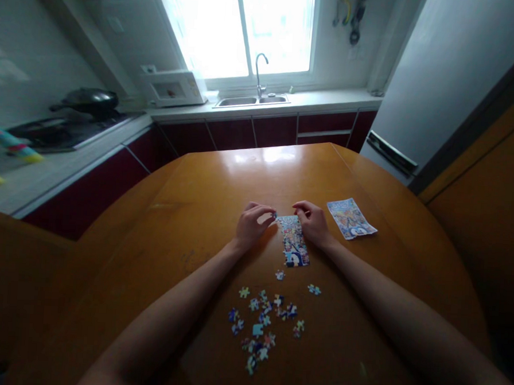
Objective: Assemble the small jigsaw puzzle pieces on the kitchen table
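A partly joined jigsaw puzzle (294,243) lies on the wooden table, its left edge ragged with tabs. My left hand (253,222) is at its upper left corner, thumb and forefinger pinching a small puzzle piece (275,215). On the other side, my right hand (312,219) rests at the upper right edge of the puzzle with its fingers curled in; whatever is under the fingertips is hidden. Several loose pieces (257,330) are scattered closer to me, with a single piece (280,275) just below the joined part and another pair (314,289) to its right.
A printed picture sheet (351,218) lies to the right of the puzzle. Beyond the table (223,179) are a sink (240,101), a white microwave (176,89) and a stove with a black pan (89,100). A fridge (452,76) stands at the right.
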Demonstrator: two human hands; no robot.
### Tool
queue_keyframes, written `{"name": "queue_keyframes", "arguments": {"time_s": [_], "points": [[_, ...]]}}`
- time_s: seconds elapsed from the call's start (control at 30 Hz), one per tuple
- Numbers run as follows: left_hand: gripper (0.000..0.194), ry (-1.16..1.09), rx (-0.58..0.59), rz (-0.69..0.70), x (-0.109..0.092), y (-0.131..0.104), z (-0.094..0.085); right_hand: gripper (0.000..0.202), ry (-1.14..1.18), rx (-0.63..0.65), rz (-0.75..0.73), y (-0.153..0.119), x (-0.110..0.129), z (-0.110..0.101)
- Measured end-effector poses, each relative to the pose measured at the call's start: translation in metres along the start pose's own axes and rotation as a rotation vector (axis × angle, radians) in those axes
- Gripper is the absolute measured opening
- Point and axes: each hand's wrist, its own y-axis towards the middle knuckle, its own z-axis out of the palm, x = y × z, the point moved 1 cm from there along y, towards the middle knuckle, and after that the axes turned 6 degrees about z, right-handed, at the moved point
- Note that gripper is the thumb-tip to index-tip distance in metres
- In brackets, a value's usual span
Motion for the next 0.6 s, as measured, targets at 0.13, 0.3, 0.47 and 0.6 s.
{"name": "queue_keyframes", "arguments": {"time_s": [0.13, 0.3, 0.47, 0.6], "points": [[0.018, 0.025, 0.000, -0.023, 0.002, -0.002, 0.002, 0.023, -0.031, 0.034, -0.026, -0.001, 0.002, 0.000], [0.027, -0.003, -0.014, -0.005, 0.001, -0.002, 0.002, 0.017, -0.072, 0.067, -0.066, -0.002, 0.005, 0.001], [0.034, 0.004, -0.006, 0.046, -0.002, 0.000, 0.001, 0.007, -0.146, 0.187, -0.195, -0.005, 0.010, 0.002], [0.034, 0.024, 0.007, 0.095, -0.002, 0.000, 0.001, 0.010, -0.167, 0.255, -0.266, -0.006, 0.011, 0.003]]}}
